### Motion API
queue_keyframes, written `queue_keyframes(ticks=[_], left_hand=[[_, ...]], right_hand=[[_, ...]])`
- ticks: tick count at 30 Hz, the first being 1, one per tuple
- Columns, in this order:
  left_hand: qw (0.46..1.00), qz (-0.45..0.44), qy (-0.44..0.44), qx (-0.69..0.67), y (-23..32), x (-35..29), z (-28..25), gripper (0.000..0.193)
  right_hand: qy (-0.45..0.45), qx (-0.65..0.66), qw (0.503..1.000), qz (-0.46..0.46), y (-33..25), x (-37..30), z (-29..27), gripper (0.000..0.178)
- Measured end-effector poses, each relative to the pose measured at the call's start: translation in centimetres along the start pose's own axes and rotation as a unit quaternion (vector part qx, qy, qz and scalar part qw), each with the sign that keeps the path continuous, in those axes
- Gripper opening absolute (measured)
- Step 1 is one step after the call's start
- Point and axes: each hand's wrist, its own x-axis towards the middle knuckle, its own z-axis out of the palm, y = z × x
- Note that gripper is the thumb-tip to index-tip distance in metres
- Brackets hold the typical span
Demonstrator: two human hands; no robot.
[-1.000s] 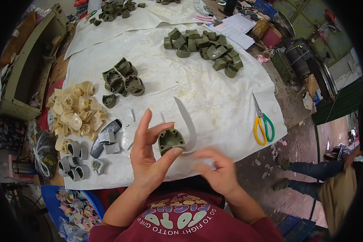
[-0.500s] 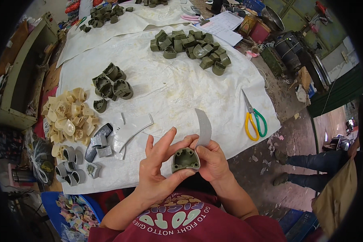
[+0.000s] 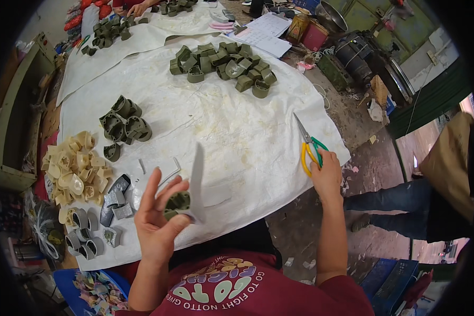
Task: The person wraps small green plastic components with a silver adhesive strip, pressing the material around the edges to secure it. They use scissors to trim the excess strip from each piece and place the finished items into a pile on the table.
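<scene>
My left hand (image 3: 155, 216) holds an olive-green moulded part (image 3: 177, 204) with a pale grey strip (image 3: 197, 181) sticking up from it, just above the near edge of the white sheet (image 3: 231, 121). My right hand (image 3: 327, 176) has reached out to the right edge of the sheet and rests on the handles of a pair of scissors with yellow and green grips (image 3: 308, 147), blades pointing away from me. Whether its fingers have closed around the handles is unclear.
Olive parts lie in a heap at the far centre (image 3: 221, 67) and a smaller cluster at left (image 3: 124, 122). Beige parts (image 3: 73, 168) and grey pieces (image 3: 97, 221) sit at the near left. A person's legs (image 3: 400, 203) are to the right. Another person's hands work at the far end (image 3: 134, 8).
My right hand has left the olive part and gone out right to the scissors. The left hand now holds the part alone and has moved slightly left.
</scene>
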Motion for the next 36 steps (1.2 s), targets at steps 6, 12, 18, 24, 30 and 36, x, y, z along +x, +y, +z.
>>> queue_keyframes(ticks=[6, 12, 18, 24, 30, 36], left_hand=[[0.996, 0.017, 0.089, -0.006, 1.8, -0.3, -0.8, 0.088], [0.989, 0.066, 0.135, -0.004, 2.9, -1.1, -3.1, 0.086], [0.986, 0.106, 0.128, -0.019, 4.4, -1.7, -3.3, 0.085], [0.982, 0.119, 0.143, 0.010, 4.2, -4.0, -5.7, 0.078], [0.994, 0.085, 0.064, 0.019, 2.5, -4.0, -5.1, 0.076], [0.995, 0.098, 0.016, 0.024, 1.4, -3.7, -3.2, 0.071]], right_hand=[[-0.120, 0.115, 0.986, 0.004, 2.6, 1.8, -2.5, 0.056], [-0.171, 0.395, 0.902, 0.025, -4.2, -3.2, -3.5, 0.056], [-0.295, 0.245, 0.837, -0.390, -17.8, -10.0, -0.5, 0.054], [-0.263, 0.170, 0.833, -0.455, -21.6, -11.0, 2.6, 0.050], [-0.436, 0.570, 0.649, -0.252, -21.4, -11.1, 1.0, 0.059], [-0.565, 0.745, 0.353, 0.015, -21.6, -10.8, 1.6, 0.066]])
